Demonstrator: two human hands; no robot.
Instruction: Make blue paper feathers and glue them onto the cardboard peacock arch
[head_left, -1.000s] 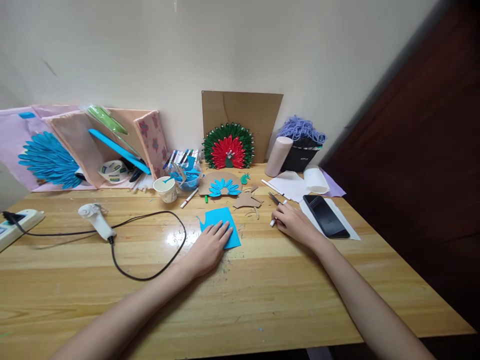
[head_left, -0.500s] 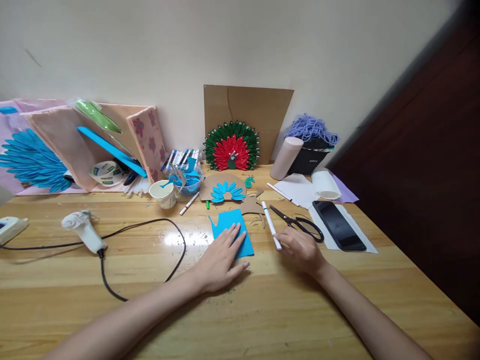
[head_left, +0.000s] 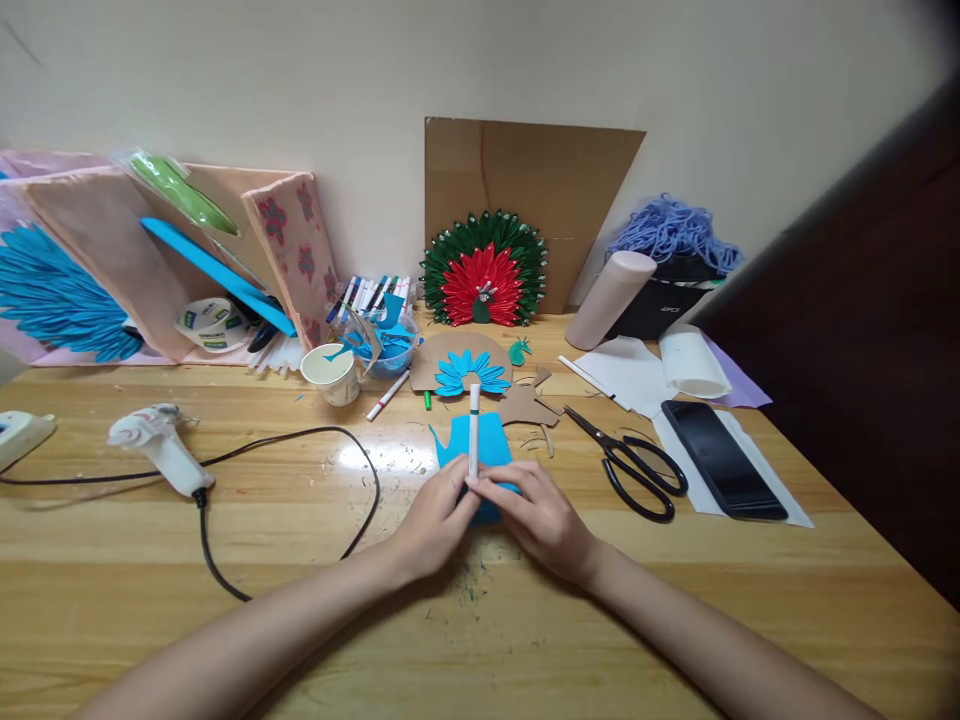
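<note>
Craft workspace, wooden table (head_left: 525,650), glue gun (head_left: 174,458), scissors (head_left: 606,441), markers (head_left: 381,296), blue sheet (head_left: 495,438)

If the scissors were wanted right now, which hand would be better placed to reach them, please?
The right hand, I'd judge: the scissors lie on its side, nearer to it. The left hand is farther away. Both hands meet at the marker, though.

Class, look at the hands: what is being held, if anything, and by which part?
A white marker, held by its lower end, where the left hand and right hand meet.
</note>
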